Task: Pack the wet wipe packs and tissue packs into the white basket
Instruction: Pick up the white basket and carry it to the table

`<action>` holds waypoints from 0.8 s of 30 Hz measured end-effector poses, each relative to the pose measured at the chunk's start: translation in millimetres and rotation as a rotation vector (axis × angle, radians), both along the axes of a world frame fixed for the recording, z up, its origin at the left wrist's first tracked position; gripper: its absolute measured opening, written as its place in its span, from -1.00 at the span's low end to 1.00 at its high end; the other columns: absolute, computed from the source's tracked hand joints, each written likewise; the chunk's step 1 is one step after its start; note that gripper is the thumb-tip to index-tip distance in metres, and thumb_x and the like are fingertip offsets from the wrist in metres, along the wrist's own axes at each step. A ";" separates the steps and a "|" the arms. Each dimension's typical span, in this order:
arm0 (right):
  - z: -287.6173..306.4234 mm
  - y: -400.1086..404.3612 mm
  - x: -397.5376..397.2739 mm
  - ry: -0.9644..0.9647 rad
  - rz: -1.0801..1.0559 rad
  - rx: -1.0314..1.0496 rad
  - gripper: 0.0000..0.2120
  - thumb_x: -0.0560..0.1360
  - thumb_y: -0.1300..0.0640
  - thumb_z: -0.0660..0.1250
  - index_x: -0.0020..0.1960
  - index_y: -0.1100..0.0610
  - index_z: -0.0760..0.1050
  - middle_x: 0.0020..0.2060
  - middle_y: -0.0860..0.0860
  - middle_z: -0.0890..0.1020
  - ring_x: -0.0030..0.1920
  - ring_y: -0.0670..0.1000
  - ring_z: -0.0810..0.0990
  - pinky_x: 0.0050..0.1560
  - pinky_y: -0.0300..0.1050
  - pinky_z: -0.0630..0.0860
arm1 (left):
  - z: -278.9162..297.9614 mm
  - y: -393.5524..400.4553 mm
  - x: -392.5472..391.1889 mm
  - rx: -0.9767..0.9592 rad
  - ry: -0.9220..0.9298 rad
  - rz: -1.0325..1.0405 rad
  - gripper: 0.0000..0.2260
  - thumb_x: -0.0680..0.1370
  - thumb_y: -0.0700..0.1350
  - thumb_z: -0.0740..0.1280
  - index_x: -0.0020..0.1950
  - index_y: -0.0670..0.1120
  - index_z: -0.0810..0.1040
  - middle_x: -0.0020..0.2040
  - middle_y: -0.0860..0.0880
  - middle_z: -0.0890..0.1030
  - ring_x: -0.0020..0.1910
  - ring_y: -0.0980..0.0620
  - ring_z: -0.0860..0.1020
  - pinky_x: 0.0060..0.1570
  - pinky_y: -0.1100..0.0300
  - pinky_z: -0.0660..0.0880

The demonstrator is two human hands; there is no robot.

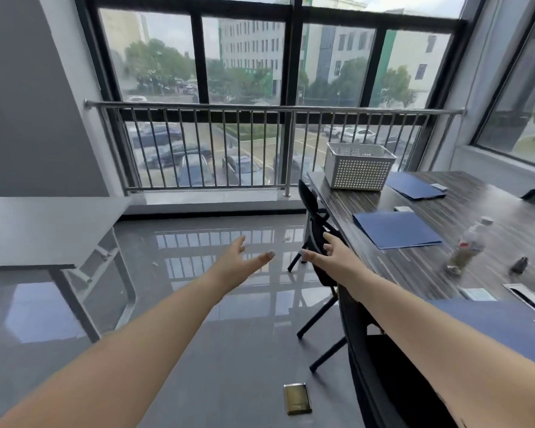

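The white perforated basket (358,166) stands at the far left corner of the dark striped table (430,264), near the window rail. I cannot see into it. Both my arms stretch forward over the floor. My left hand (240,261) is open, fingers spread, holding nothing. My right hand (329,256) is also open and hangs in front of a black folding chair, left of the table edge. No wet wipe or tissue packs can be made out with certainty; a small pale packet (476,294) lies on the table near me.
Blue folders (396,228) (414,186) and a plastic bottle (468,247) lie on the table. A black folding chair (317,242) stands against the table's left edge. A grey table (37,230) sits at the left. A small gold object (297,398) lies on the glossy floor.
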State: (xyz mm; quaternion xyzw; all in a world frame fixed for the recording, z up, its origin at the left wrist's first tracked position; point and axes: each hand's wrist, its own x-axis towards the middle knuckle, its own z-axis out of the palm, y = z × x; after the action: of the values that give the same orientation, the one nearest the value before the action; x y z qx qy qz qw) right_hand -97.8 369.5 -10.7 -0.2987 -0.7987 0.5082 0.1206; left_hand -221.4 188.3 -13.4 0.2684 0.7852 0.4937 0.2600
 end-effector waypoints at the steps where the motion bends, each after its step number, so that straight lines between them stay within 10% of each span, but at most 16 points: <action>1: -1.2 10.4 -14.4 -0.003 0.007 -0.007 -0.11 0.40 -0.14 0.42 0.55 0.08 0.05 0.49 0.14 0.26 0.46 0.10 0.28 0.33 -0.07 0.27 | -1.5 7.9 -12.7 -0.015 -0.001 0.009 -0.15 0.44 0.23 0.35 0.58 0.01 -0.02 0.56 -0.04 0.16 0.50 -0.08 0.22 0.39 0.00 0.23; 24: -9.6 255.0 -362.2 -0.008 -0.220 -0.127 -0.13 0.37 -0.23 0.40 0.53 0.01 0.09 0.45 0.10 0.32 0.40 0.11 0.35 0.39 0.17 0.32 | -7.8 287.4 -432.8 -0.050 0.012 -0.173 -0.12 0.41 0.27 0.36 0.58 0.02 0.00 0.54 -0.02 0.21 0.48 -0.06 0.25 0.39 0.03 0.25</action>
State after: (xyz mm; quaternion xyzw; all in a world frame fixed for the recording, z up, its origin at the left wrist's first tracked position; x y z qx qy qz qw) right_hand -459.9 624.5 -20.4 -0.3935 -0.7278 0.5402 0.1535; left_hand -654.2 475.8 -21.3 0.3318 0.7725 0.4482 0.3037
